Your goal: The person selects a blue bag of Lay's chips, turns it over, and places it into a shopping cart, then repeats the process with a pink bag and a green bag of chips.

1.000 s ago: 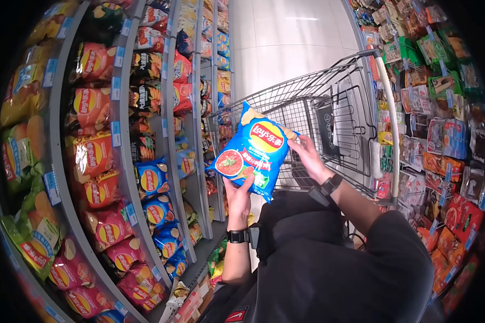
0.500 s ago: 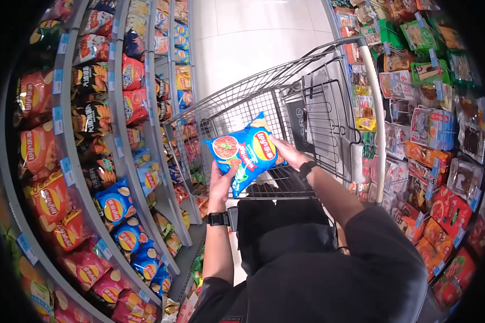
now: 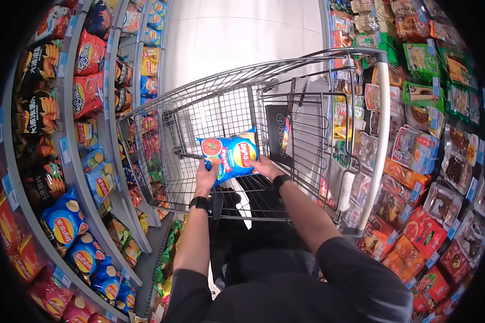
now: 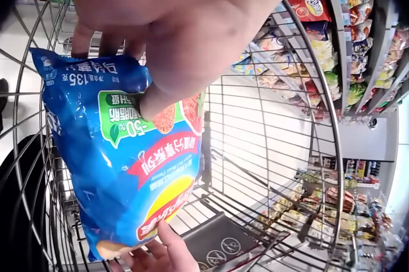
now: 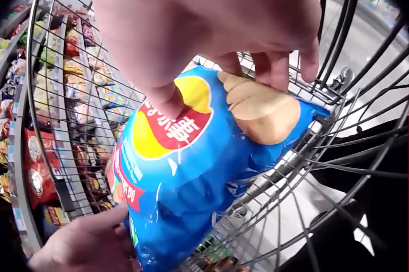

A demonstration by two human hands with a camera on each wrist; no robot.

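A blue Lay's bag of potato chips [image 3: 229, 153] lies level between both hands, inside the wire shopping cart [image 3: 221, 97]. My left hand [image 3: 205, 176] grips the end printed with the red tomato picture, thumb on top of the front. At the other end, by the yellow logo, my right hand [image 3: 266, 168] holds the bag with its thumb over the print. In the left wrist view the left thumb presses the bag's front [image 4: 115, 151], its fingers partly hidden behind. The right wrist view shows the right fingers curled over the bag's edge beside the chip picture [image 5: 262, 112].
Shelves of chip bags [image 3: 67, 218] line the left side, close to the cart. Packaged snacks [image 3: 415, 145] hang on the right. The cart's pale handle [image 3: 381, 140] stands at the right, and white floor tiles [image 3: 242, 37] stretch ahead.
Both hands have brought the chip bag down from in front of the body into the cart, turning it to lie lengthwise. The view has shifted toward the cart.
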